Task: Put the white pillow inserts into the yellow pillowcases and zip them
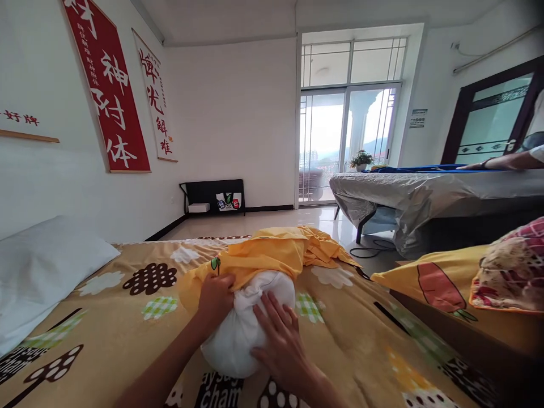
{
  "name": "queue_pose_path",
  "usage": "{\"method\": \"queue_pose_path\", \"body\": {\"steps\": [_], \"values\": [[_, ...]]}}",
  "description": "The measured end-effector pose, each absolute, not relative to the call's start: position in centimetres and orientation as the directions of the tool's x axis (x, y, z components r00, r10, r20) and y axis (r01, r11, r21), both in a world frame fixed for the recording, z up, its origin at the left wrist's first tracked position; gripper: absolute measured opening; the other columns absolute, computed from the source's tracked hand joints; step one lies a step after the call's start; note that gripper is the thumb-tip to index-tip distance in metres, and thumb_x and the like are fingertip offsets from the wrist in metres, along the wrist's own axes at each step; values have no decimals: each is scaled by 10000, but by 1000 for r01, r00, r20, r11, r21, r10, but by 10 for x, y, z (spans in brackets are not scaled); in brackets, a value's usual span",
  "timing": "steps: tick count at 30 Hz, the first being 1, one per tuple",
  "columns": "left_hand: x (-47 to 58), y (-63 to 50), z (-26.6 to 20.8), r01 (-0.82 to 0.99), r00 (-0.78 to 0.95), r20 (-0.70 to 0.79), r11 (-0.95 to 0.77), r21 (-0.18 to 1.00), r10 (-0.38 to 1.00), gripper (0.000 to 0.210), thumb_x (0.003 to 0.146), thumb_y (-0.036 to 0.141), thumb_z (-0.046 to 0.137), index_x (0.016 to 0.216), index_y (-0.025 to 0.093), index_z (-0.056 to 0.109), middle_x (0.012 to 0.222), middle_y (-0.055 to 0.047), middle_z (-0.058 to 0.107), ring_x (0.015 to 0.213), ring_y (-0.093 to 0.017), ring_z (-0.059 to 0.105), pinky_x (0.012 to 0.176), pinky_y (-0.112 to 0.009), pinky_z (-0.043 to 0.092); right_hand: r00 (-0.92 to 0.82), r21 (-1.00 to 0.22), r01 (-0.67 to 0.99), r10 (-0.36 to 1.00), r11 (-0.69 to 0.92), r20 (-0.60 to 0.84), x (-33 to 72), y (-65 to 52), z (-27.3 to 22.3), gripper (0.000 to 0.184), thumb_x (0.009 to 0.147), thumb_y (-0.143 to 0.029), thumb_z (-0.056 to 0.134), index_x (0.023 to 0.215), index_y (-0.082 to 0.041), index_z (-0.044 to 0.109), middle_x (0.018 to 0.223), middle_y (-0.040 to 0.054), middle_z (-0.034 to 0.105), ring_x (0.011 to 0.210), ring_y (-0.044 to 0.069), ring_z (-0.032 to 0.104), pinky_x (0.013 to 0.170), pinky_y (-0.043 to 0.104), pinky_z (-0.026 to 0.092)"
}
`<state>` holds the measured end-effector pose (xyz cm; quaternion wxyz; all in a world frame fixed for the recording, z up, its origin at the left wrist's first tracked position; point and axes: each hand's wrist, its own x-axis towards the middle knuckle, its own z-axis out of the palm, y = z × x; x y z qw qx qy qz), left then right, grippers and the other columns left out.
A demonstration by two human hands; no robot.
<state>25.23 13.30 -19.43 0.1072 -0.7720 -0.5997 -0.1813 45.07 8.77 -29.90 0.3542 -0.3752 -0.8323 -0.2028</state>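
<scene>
A white pillow [236, 345], bunched up and folded, lies on the bed with its far end against a yellow pillowcase [266, 252]. How far the pillow reaches into the case is hidden by the fabric. At the case's near left edge, my left hand [217, 297] is closed on the yellow cloth beside the pillow. My right hand [280, 334] rests on the pillow's right side, its fingers stretched out and pressing into the white surface. The case's far end spreads in loose folds toward the bed's far edge.
The bed has a tan patterned cover [127, 340]. Another white pillow [55, 272] lies at left. On the right are a carrot-print yellow cushion [433, 283] and a floral one [510, 272]. Beyond stands a plastic-covered table [425, 190], with another person's arm [510, 162] over it.
</scene>
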Motion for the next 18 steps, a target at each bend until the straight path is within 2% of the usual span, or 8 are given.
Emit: {"method": "queue_pose_path", "body": {"steps": [3,5,8,11,15,18], "values": [[243,131,-198,949,251,545,-315,25,800,197,766,94,446,652,192,574,738,-59,666,761,-207,608,763,-329,376,-501,-36,725,562,688,658,428,109,-282,690,880,-543,484,1458,-201,324,1520,124,328,1407,282,252,1079,461,256],[238,129,-203,936,277,622,-351,-4,732,202,696,46,452,592,202,527,660,-44,636,704,-201,584,726,-322,381,-500,-96,713,599,694,625,415,120,-267,648,885,-500,488,1436,-184,358,1485,128,391,1388,268,291,1092,455,249],[237,121,-209,888,387,688,-448,-100,614,206,644,28,463,549,210,483,586,-21,600,638,-189,560,701,-319,375,-500,-109,708,604,698,621,397,137,-245,484,884,-380,495,1333,-199,498,1368,106,536,1305,259,410,1111,438,228],[239,114,-212,822,513,711,-514,-244,481,182,638,42,482,560,206,487,564,-9,580,588,-175,549,680,-320,358,-486,-85,718,585,691,650,382,157,-232,383,887,-327,478,1246,-238,580,1302,75,597,1255,265,464,1100,423,246],[224,115,-215,861,487,777,-365,-353,399,194,641,12,464,624,197,517,607,-12,585,610,-184,555,708,-330,358,-379,-136,739,575,659,725,375,177,-240,311,879,-291,479,1125,-214,652,1205,75,659,1198,262,520,1081,419,276],[201,123,-221,912,406,816,-238,-333,412,212,670,0,462,710,190,545,680,-21,621,667,-206,580,741,-343,367,-340,-163,730,559,664,757,376,173,-254,238,886,-283,476,935,-190,690,978,80,717,1039,245,606,1037,424,335]]}}
